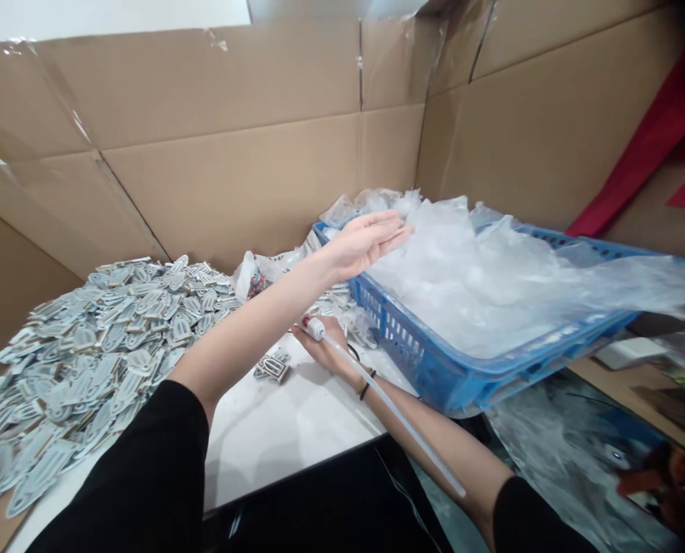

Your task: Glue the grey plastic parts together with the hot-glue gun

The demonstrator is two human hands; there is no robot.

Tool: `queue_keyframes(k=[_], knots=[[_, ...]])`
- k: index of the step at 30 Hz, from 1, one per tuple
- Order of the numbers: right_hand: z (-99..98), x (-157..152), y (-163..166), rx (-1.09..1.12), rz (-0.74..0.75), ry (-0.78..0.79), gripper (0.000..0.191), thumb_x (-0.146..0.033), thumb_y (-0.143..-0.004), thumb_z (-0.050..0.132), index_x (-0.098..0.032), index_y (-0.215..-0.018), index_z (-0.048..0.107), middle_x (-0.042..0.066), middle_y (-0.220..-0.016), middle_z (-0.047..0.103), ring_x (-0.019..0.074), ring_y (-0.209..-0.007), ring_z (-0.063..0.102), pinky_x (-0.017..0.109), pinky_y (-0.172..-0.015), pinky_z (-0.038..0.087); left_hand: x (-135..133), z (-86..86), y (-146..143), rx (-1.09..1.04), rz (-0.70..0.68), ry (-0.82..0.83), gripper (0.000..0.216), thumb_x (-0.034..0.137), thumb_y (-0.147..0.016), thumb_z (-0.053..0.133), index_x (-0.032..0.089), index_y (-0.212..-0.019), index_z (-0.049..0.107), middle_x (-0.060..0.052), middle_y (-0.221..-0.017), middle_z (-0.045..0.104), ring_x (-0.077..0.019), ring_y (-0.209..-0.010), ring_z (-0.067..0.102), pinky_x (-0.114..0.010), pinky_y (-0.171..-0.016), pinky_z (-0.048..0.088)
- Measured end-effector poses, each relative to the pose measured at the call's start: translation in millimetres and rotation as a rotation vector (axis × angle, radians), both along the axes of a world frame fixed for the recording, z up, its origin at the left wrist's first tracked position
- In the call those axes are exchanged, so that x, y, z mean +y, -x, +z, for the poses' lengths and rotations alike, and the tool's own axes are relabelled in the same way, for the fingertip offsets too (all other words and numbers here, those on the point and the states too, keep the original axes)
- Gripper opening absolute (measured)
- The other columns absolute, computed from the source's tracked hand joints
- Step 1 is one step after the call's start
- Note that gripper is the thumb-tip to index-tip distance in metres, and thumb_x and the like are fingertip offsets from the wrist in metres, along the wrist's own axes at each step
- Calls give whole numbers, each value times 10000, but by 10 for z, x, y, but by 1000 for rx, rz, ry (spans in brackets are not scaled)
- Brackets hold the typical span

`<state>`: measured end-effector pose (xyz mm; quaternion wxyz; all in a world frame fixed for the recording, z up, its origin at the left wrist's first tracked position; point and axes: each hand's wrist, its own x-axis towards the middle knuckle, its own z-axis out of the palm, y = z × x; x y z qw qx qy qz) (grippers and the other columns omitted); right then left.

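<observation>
Black cloth sleeves (147, 461) lie nearest the camera, by the near edge of the white tabletop (262, 442). Over the left end of the blue perforated plastic basket (423, 361), the left hand (365, 242) has its fingers nearly straight and close together, with nothing visibly gripped; whether the tips touch the crumpled clear plastic bags (463, 269) inside, I cannot tell. Lower, beside the basket, the right hand (328, 349) has its fingers curled round the white-and-red end of a slim translucent plastic rod (400, 418), which slants back over the forearm; the grip is partly hidden.

Flat, slotted, grey-white pieces with tan edges (117, 338) are heaped along the tabletop's left edge; a small cluster of similar pieces (273, 367) sits apart near the right hand. Work looks to be between pieces, though which are finished or left cannot be told.
</observation>
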<state>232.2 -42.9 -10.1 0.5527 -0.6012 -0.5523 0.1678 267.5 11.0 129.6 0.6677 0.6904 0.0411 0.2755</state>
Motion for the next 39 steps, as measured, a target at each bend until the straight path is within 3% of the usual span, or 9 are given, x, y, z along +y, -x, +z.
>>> queue_keyframes(k=[4, 7, 10, 13, 17, 21, 29, 33, 39], knots=[[20, 0, -10, -91, 7, 19, 330, -397, -824, 561, -227, -548, 498, 17, -556, 525, 169, -541, 483, 308, -557, 349, 246, 110, 151, -103, 180, -140, 221, 147, -940, 512, 151, -1161, 504, -110, -1204, 585, -177, -1027, 664, -392, -936, 525], [21, 18, -15, -47, -49, 43, 327, -438, -818, 565, -233, -568, 515, 28, -576, 551, 197, -565, 530, 310, -548, 340, 300, 97, 661, -138, 490, -326, 194, 223, -942, 512, 175, -1130, 505, -62, -990, 652, -97, -717, 668, -245, -686, 567], [34, 24, -31, 39, -78, 67, 318, -435, -812, 566, -228, -573, 525, 18, -543, 548, 190, -555, 549, 295, -534, 354, 220, -108, 1289, -126, 679, -565, 141, 257, -937, 507, 182, -1055, 524, 13, -750, 617, -45, -472, 524, -161, -474, 458], [40, 28, -52, 124, -87, 73, 280, -410, -805, 567, -216, -604, 561, 12, -535, 566, 172, -542, 555, 276, -529, 371, 92, -511, 1853, 107, 680, -882, 121, 248, -935, 503, 170, -985, 582, 21, -661, 604, -62, -479, 512, -177, -484, 440], [-18, 57, -64, 145, -38, 67, 269, -437, -808, 563, -210, -679, 630, 7, -534, 581, 174, -518, 563, 278, -521, 392, 45, -1100, 2332, 496, 372, -1193, 192, 239, -937, 492, 179, -1054, 631, -71, -970, 696, -173, -866, 653, -292, -748, 540], [-98, 79, -43, 126, -65, 97, 297, -478, -781, 588, -209, -662, 630, 13, -516, 582, 184, -503, 565, 284, -494, 393, 123, -1437, 2534, 631, 349, -1261, 309, 277, -940, 507, 183, -1227, 569, -131, -1233, 624, -258, -1153, 582, -415, -970, 479], [-61, 14, 3, 175, -96, 183, 322, -491, -771, 602, -187, -680, 659, -5, -469, 553, 142, -421, 499, 264, -448, 368, 77, -1432, 2791, 657, 435, -1121, 214, 285, -855, 635, 191, -1041, 585, -76, -1001, 671, -217, -905, 637, -318, -775, 501], [-48, -1, 3, 178, -115, 225, 334, -501, -759, 614, -175, -753, 686, -5, -482, 564, 135, -433, 491, 257, -449, 366, -66, -1474, 2791, 612, 626, -1227, 109, 283, -913, 563, 186, -952, 594, -62, -892, 669, -205, -828, 618, -319, -727, 457], [38, -67, 59, 189, -112, 327, 370, -521, -768, 594, -165, -778, 696, 4, -498, 563, 123, -436, 461, 253, -436, 339, -187, -1579, 2710, 634, 528, -1412, 189, 268, -961, 466, 174, -872, 605, -75, -881, 661, -214, -821, 601, -324, -681, 423]])
